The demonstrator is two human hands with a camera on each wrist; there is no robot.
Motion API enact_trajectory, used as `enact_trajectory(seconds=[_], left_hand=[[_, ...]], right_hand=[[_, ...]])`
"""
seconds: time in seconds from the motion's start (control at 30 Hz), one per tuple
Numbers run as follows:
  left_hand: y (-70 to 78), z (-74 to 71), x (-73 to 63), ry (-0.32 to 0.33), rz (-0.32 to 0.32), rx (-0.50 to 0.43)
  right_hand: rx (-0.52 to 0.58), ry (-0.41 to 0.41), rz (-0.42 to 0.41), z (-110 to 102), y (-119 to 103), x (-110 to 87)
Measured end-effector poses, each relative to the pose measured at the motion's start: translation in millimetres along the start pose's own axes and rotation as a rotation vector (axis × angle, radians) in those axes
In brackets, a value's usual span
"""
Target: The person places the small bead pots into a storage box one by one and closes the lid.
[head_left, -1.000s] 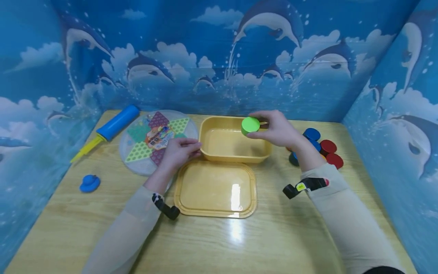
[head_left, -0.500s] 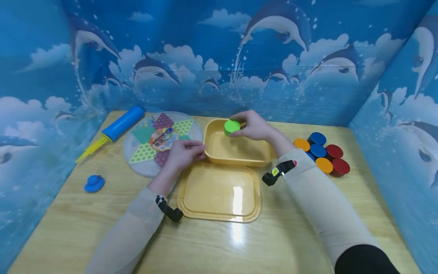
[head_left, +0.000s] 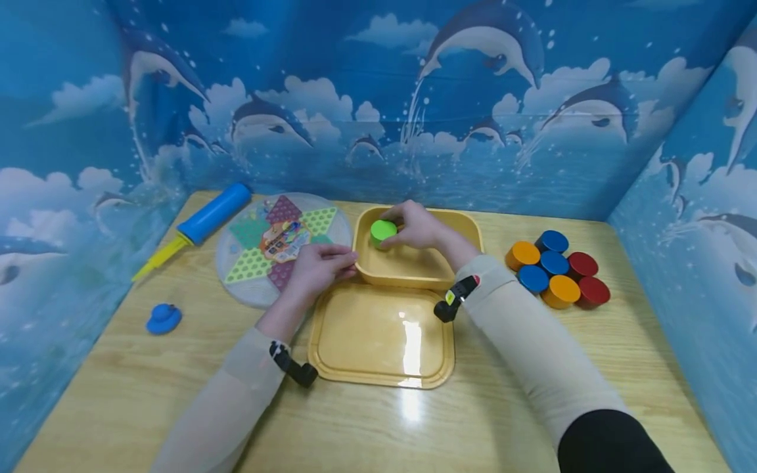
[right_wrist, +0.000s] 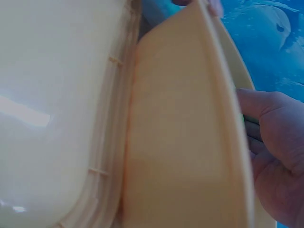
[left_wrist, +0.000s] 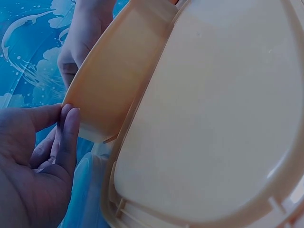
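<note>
My right hand (head_left: 416,225) grips a round, bright green block (head_left: 382,232) between thumb and fingers, inside the left part of a yellow plastic box (head_left: 426,279). In the right wrist view the box wall hides most of the block and the fingertips. At the box's left end, my left hand (head_left: 322,268) pinches the rim between thumb and fingers, as the left wrist view shows at the box's edge (left_wrist: 109,71). A matching yellow lid (head_left: 378,335) lies flat just in front of the box.
Several orange, blue and dark red round blocks (head_left: 554,263) cluster right of the box. Behind the left hand lies a round game board (head_left: 248,263). A blue and yellow pump (head_left: 213,213) and a small blue hat-like toy (head_left: 163,319) lie farther left.
The right hand has carried the green block leftward and down into the box. The left hand stays at the rim. The coloured blocks at right have come into fuller view.
</note>
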State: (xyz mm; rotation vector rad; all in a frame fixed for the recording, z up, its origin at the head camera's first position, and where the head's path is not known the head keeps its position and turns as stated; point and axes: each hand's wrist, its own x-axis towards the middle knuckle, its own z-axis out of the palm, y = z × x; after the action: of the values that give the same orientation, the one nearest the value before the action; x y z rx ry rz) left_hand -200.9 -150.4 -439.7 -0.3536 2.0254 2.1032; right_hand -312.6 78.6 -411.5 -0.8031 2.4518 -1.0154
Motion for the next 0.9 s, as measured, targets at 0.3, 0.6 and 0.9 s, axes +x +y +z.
enact_trajectory(seconds=[0.3, 0.6, 0.9], left_hand=[[2.8, 6.7, -6.2, -0.003, -0.010, 0.000], [4.3, 9.6, -8.0, 0.001, -0.018, 0.005], [7.3, 5.1, -7.1, 0.016, -0.001, 0.028]], right_hand=[[-0.022, 0.031, 0.009, 10.1, 3.4, -3.5], [0.048, 0.043, 0.026, 8.1, 3.0, -18.6], [0.073, 0.055, 0.023, -14.3, -5.3, -50.6]])
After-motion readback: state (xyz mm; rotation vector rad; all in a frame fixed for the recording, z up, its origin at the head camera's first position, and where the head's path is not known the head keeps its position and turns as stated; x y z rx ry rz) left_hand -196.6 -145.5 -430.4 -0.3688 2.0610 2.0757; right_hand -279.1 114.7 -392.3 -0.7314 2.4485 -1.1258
